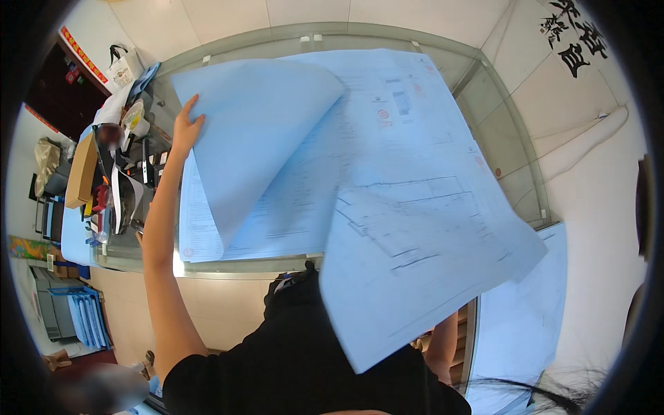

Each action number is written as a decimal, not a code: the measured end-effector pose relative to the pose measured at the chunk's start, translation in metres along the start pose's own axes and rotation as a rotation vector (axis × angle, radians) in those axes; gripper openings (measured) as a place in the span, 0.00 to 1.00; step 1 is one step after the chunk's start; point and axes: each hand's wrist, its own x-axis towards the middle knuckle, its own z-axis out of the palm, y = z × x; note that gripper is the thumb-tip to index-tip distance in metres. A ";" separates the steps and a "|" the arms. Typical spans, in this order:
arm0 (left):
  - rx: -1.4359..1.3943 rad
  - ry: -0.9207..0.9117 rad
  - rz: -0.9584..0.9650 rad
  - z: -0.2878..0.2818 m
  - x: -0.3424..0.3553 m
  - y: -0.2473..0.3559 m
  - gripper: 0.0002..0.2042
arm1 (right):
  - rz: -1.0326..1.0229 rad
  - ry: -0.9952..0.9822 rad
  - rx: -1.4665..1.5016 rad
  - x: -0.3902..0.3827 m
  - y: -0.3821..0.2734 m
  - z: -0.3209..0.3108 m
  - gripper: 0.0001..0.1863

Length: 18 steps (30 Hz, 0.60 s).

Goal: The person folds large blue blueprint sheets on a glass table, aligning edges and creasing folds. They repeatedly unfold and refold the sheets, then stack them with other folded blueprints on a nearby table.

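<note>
Large light-blue printed sheets [297, 200] lie layered on a glass-topped table [498, 138]. My left hand [187, 130] is at the far left edge of a curled sheet [256, 117], finger and thumb spread apart against it. That sheet bends over with its plain side up, partly covering the print beneath. A second sheet [415, 242], bearing a line drawing like a floor plan, is raised at the near right and hangs past the table's front edge. My right forearm [444, 346] passes under this sheet, which hides my right hand.
Clutter crowds the table's left end: a tan cardboard box [81, 169], a pale bowl [136, 119] and several small tools. More blue sheets [522, 311] lie on a surface at the right. A grey machine [52, 301] with blue papers [86, 318] stands at the lower left.
</note>
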 end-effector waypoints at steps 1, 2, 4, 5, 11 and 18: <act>-0.028 0.002 -0.009 0.001 -0.002 0.003 0.27 | 0.008 0.026 0.036 0.000 0.001 -0.005 0.24; -0.057 0.003 -0.017 0.004 -0.003 0.005 0.27 | 0.009 0.052 0.080 0.003 0.003 -0.010 0.24; -0.092 -0.006 -0.029 0.003 -0.003 0.002 0.27 | 0.020 0.096 0.187 0.005 0.006 -0.017 0.25; -0.106 -0.016 -0.035 0.003 -0.001 -0.007 0.27 | 0.022 0.115 0.241 0.008 0.009 -0.020 0.25; -0.028 -0.021 0.076 0.012 -0.005 -0.015 0.28 | 0.058 0.153 0.559 0.016 0.023 -0.039 0.27; -0.028 -0.006 0.038 0.012 -0.006 -0.001 0.28 | 0.070 0.109 0.926 0.045 0.033 -0.081 0.30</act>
